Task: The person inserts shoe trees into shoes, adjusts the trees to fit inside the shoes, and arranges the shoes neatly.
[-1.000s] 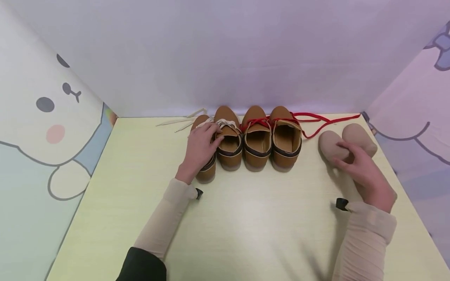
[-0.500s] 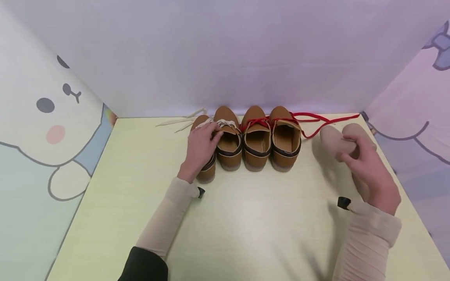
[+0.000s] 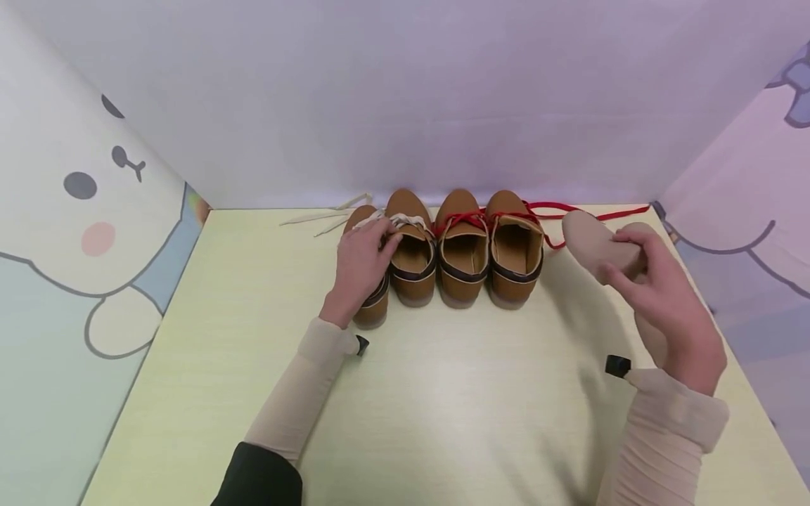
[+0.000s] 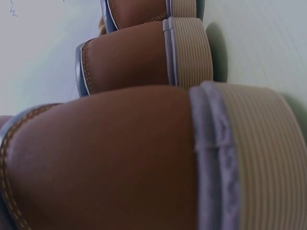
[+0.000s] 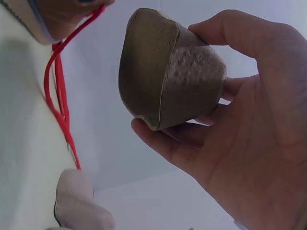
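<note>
My left hand (image 3: pixel 363 263) rests over the leftmost brown shoe (image 3: pixel 371 314), fingers loosely bent near its white laces. The thumb reaches over the edge of the neighbouring white-laced shoe (image 3: pixel 411 288). In the left wrist view, the nearest shoe heel (image 4: pixel 110 158) fills the foreground. My right hand (image 3: pixel 667 302) grips a beige molded-pulp shoe insert (image 3: pixel 591 242) between thumb and fingers, raised over the table's right side. The right wrist view shows its hollow, open end (image 5: pixel 146 67). A second beige insert (image 5: pixel 79 201) lies below, partly hidden behind the hand in the head view.
Two red-laced brown shoes (image 3: pixel 463 288) complete the row along the back wall. Loose red laces (image 3: pixel 623 213) trail right, and white laces (image 3: pixel 316 219) spread left. Pale yellow tabletop (image 3: pixel 455 407) lies in front. Printed cloth walls (image 3: pixel 405 105) enclose the table.
My right hand has lifted one insert off the table and tilted it, its rounded end moving up and left over the red laces. My left hand has barely moved.
</note>
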The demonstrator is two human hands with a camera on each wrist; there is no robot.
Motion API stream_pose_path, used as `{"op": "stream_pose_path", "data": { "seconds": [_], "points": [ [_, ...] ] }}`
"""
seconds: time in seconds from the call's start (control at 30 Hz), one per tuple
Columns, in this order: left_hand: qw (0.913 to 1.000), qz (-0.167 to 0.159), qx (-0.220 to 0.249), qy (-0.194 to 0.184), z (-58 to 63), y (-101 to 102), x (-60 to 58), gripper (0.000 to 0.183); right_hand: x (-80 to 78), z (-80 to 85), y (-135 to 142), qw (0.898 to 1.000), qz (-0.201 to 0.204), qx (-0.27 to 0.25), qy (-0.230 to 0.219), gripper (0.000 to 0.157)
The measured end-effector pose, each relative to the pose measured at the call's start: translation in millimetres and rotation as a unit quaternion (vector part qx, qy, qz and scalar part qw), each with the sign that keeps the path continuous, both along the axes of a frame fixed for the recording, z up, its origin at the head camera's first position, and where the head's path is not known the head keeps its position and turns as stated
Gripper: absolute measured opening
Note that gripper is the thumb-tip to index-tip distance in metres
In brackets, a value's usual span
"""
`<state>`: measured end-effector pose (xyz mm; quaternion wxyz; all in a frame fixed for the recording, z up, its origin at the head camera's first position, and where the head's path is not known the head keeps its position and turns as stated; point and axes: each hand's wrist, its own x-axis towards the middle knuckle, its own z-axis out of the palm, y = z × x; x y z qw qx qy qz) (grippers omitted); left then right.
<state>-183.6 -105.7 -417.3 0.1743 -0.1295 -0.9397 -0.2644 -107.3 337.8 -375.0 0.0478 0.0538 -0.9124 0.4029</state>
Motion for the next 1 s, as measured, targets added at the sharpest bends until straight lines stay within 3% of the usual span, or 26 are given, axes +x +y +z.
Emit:
{"op": "stream_pose_path", "data": {
  "seconds": [0.17,0.4,0.63,1.0],
  "points": [
    [1.0,0.002,0.004,0.002,-2.7,1,-1.9,0.016,-2.5,6.5,-16,0.998,0.042,-0.023,0.045,0.056],
    [1.0,-0.001,0.003,-0.001,-4.4,1,-1.4,0.015,2.9,11.1,-32,0.998,0.055,-0.024,0.004,0.066],
    [1.0,-0.001,-0.008,0.006,-2.8,0,-0.3,0.016,1.0,14.0,-54,0.994,0.098,-0.008,0.054,0.061],
    [0.9999,0.003,-0.013,-0.005,-3.8,0,-1.8,0.016,6.7,22.3,-72,0.993,0.111,0.014,0.046,0.061]
  ]
}}
